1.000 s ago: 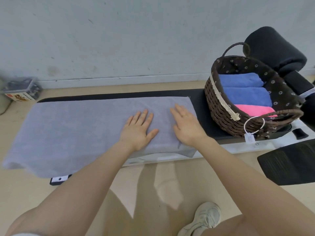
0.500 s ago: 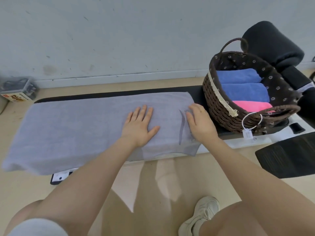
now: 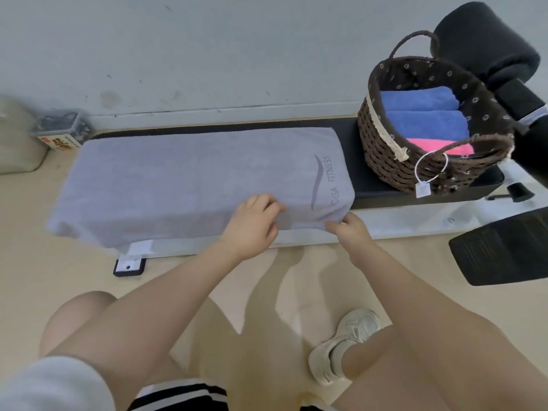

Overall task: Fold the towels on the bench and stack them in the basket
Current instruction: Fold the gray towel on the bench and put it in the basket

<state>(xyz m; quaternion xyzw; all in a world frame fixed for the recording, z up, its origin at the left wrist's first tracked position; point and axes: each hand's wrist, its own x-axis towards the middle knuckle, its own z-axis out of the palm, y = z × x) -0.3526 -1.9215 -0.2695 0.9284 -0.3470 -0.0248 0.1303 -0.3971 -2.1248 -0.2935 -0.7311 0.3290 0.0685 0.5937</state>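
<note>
A person's left hand point(image 3: 255, 222) and right hand point(image 3: 351, 229) pinch the grey towel's point(image 3: 184, 176) near edge beside the basket point(image 3: 385, 155), apparently readying a fold.

Grey towel point(image 3: 189, 179): matt terry cloth. Basket point(image 3: 385, 155): rough dark wicker, cloth-lined. Bench pad point(image 3: 353, 129): smooth black.

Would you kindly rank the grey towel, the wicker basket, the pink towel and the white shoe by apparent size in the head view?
1. grey towel
2. wicker basket
3. white shoe, though nearness to the camera enlarges it
4. pink towel, mostly hidden in the basket
</note>
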